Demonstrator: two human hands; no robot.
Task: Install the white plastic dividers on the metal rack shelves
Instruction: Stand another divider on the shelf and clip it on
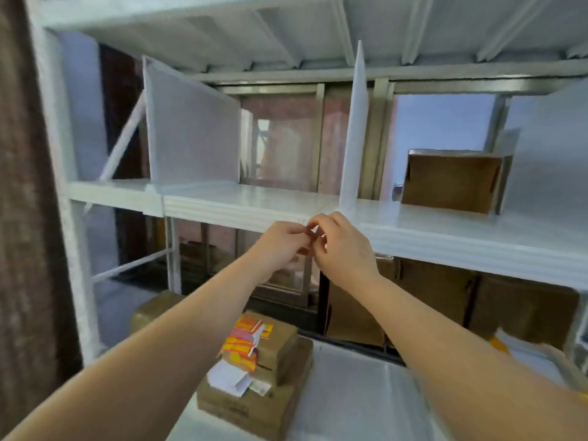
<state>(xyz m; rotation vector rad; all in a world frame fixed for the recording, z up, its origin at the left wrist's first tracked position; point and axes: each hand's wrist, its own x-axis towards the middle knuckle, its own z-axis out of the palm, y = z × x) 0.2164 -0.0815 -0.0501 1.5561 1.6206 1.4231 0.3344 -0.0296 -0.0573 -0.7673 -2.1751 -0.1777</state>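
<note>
A white metal rack shelf [241, 205] runs across the view at chest height. Two white plastic dividers stand upright on it: one divider [194, 128] at the left, angled, and a second divider [354, 128] seen edge-on at the middle. My left hand [281, 246] and my right hand [342, 246] meet at the shelf's front lip, just below the foot of the middle divider. Their fingertips pinch together around a small piece there, too small and blurred to identify.
A brown cardboard box [451, 183] sits on the shelf to the right. Stacked cartons [267, 370] with orange-yellow labels lie on the lower shelf below my arms. More boxes [521, 310] fill the lower right. A white upright post [54, 160] stands at the left.
</note>
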